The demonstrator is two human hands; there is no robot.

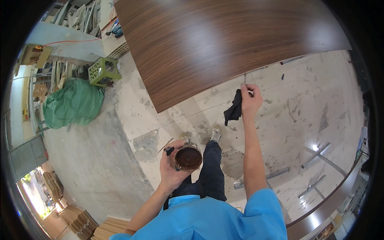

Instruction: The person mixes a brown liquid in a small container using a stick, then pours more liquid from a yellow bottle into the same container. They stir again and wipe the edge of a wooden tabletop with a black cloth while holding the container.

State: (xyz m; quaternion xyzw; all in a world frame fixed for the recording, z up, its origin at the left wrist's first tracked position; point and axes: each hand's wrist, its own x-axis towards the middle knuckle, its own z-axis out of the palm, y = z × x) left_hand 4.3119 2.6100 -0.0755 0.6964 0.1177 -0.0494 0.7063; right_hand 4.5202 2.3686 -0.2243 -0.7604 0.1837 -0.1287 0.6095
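My left hand [171, 170] is wrapped around a round container [188, 158] of dark brown liquid, held in front of my body. A small black item [169, 151] sticks out by its fingers; I cannot tell its kind. My right hand [251, 100] is stretched forward, its fingers pinched near the edge of a large dark wood-grain panel [192, 52]. From that hand hangs a black cloth [234, 110]. Something thin seems to rise from the fingertips to the panel's edge, too small to make out.
On the left stand a green plastic stool [104, 72] and a green covered bundle [73, 104]. Metal bars [316, 155] lie at the right, near another brown panel [320, 216]. Stacked boards [78, 218] are at the lower left. The floor [296, 96] is stained and patchy.
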